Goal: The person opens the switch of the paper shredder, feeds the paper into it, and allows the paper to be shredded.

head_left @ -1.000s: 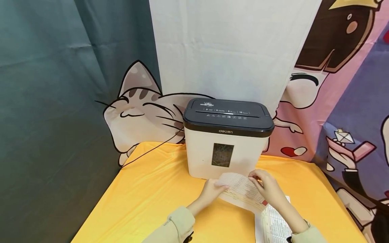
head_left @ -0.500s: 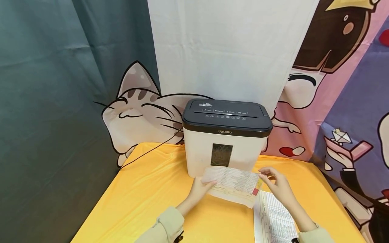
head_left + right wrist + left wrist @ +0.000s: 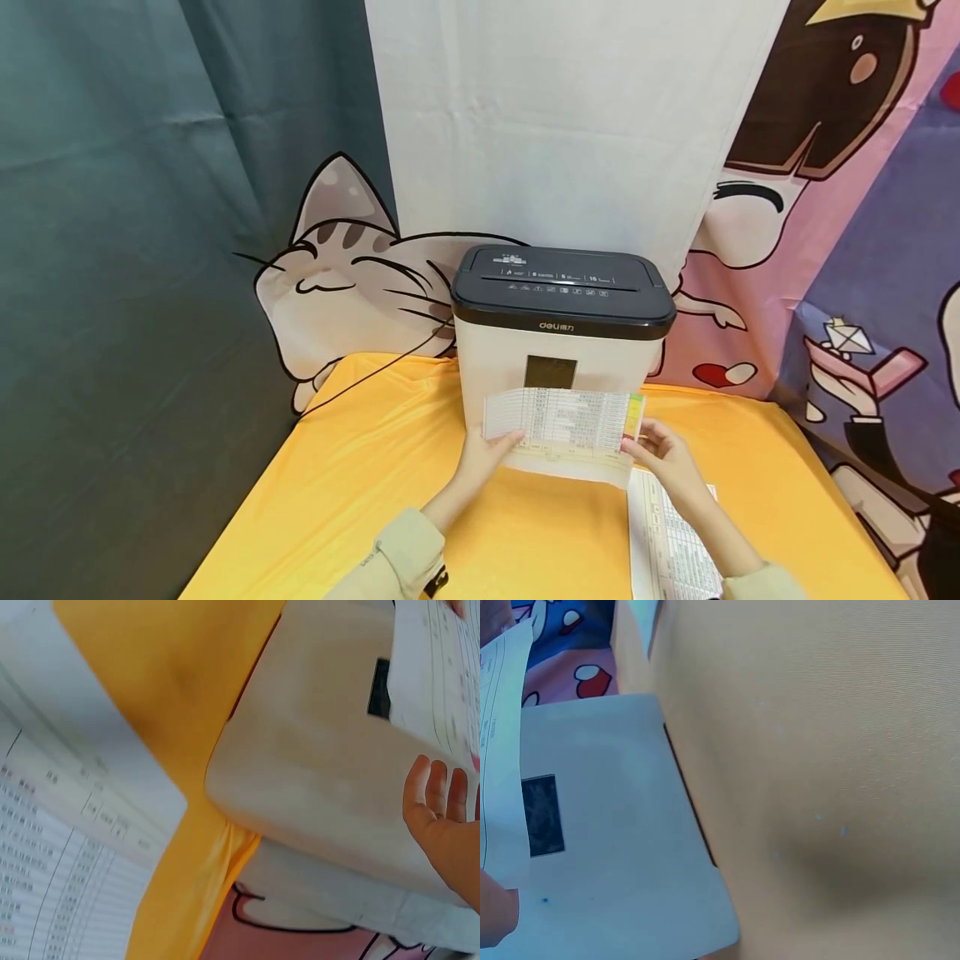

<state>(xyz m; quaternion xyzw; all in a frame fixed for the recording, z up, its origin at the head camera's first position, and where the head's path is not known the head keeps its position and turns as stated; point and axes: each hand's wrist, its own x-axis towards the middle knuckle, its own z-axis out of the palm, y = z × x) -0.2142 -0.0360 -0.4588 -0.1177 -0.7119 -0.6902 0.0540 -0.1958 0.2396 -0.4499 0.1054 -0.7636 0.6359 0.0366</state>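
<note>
A printed sheet of paper (image 3: 570, 425), with a table of small text and a green, yellow and red strip at its right edge, is held up in front of the paper shredder (image 3: 487, 358). My left hand (image 3: 480, 458) grips its left end, thumb on the near side. At the right edge, my right hand (image 3: 667, 462) pinches it between thumb and fingers. In the left wrist view only a bit of the left hand (image 3: 496, 911) shows below the paper (image 3: 506, 772). The right wrist view has the right hand (image 3: 450, 825) by the sheet's lower edge, its thumb hidden.
More printed sheets (image 3: 667, 542) lie on the yellow tablecloth (image 3: 540, 550), partly under the right forearm. The shredder's black lid (image 3: 562, 304) has a long narrow slot. A dark cord (image 3: 375, 369) runs left from the shredder. Printed curtains stand behind.
The sheet has moved up and left, and now faces me flatter, covering part of the shredder's window. The left hand has shifted left; the right hand has taken a lower grip on the edge.
</note>
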